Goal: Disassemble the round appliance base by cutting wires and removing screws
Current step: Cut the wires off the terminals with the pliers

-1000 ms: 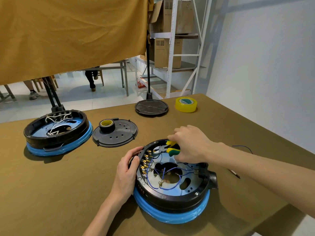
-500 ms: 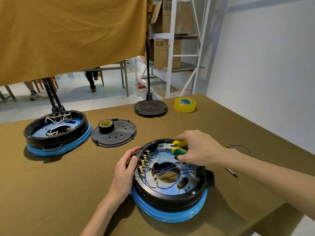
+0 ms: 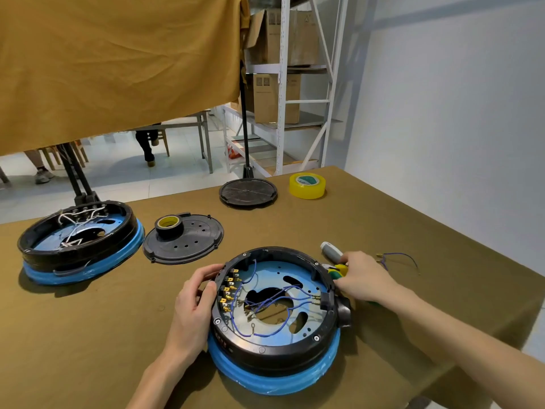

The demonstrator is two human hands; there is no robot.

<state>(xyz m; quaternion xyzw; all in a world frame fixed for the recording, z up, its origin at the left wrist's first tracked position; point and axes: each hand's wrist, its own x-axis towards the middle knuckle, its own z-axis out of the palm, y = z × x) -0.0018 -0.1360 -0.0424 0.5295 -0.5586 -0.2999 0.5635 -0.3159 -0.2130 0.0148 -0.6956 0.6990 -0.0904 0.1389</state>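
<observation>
The round appliance base [image 3: 274,354], black with a blue lower ring, lies open side up near the table's front. Blue wires [image 3: 265,305] loop across its blue inner plate, and a row of gold terminals [image 3: 228,289] lines its left inner wall. My left hand [image 3: 194,308] grips the base's left rim. My right hand [image 3: 361,280] is just outside the right rim and holds yellow-and-green cutters [image 3: 337,270], low by the table. A white-grey tool [image 3: 331,250] lies just beyond that hand.
A cut blue wire [image 3: 398,259] lies on the table to the right. A second open base [image 3: 79,240] sits at far left, beside a black cover [image 3: 184,239] carrying a tape roll [image 3: 168,224]. Farther back are a black disc [image 3: 248,191] and yellow tape [image 3: 307,185].
My right hand has moved the cutters from over the base's top inner edge out past its right rim. My left hand stays on the left rim.
</observation>
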